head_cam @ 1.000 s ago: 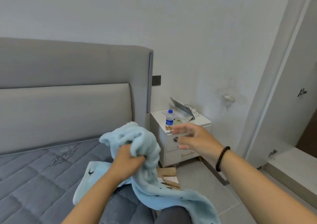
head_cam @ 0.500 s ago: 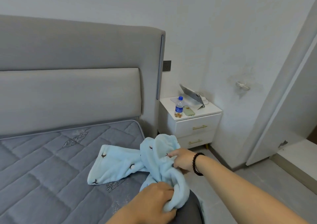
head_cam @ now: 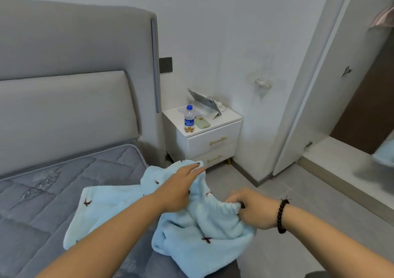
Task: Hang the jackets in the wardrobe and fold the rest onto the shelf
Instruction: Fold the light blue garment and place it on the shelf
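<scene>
Grey quilting covers the mattress (head_cam: 42, 203) that fills the lower left of our head view, backed by a padded grey headboard (head_cam: 70, 69) against a pale wall. Beside the bed we see a white nightstand (head_cam: 211, 141) with two drawers, and on its top a water bottle (head_cam: 189, 119), a pale green phone (head_cam: 202, 121) just beside the bottle, and a tablet (head_cam: 204, 101) propped up behind them. At the right edge a white wardrobe door (head_cam: 315, 86) stands open, and a shelf (head_cam: 351, 152) shows low inside.

A light blue fleecy garment (head_cam: 191, 231) with small dark marks lies crumpled over the mattress corner, part of it spilling off the edge toward the floor. Our left hand (head_cam: 179, 190) lies flat on it, fingers straight and pressed along the upper fold. Our right hand (head_cam: 253, 208), with a dark bead bracelet (head_cam: 282, 216) at the wrist, has its fingers curled, pinching a bunched edge of the garment.
</scene>
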{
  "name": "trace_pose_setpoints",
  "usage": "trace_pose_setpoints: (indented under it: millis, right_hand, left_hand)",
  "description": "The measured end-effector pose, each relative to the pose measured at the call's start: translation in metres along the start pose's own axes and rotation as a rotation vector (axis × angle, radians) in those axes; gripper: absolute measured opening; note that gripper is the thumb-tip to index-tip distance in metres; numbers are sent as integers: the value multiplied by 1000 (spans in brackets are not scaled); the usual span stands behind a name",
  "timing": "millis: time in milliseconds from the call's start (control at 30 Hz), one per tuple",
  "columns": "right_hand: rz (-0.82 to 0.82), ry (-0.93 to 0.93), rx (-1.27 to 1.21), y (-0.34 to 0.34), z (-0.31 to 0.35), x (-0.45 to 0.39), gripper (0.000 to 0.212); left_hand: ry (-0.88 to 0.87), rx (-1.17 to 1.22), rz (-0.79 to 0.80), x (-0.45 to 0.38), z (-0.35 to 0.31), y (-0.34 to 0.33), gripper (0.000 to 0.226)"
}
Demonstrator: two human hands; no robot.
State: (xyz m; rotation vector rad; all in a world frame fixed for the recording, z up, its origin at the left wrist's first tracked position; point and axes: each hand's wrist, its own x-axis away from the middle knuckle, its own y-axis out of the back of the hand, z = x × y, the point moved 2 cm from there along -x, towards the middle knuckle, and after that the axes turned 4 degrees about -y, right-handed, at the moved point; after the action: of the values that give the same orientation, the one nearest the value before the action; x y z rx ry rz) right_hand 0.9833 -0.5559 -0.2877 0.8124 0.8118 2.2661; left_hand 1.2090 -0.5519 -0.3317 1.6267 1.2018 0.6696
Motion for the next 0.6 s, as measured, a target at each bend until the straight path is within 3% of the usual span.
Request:
trace_pose_setpoints:
  millis: [133, 267, 467, 600]
  right_hand:
    - [1, 8, 66, 2, -24, 4, 17]
    - [14, -53, 178, 14, -58, 14, 12]
    - [-343, -19, -11, 33, -104, 70, 25]
    - [-478, -120, 85, 56, -136, 113, 46]
  left_hand:
    - [-185, -422, 464, -67, -10, -24, 73]
    - [-247, -720, 745, -108, -14, -46, 69]
    - [-73, -912, 743, -130, 44, -13, 84]
    - [-81, -952, 608, -152, 55, 31, 89]
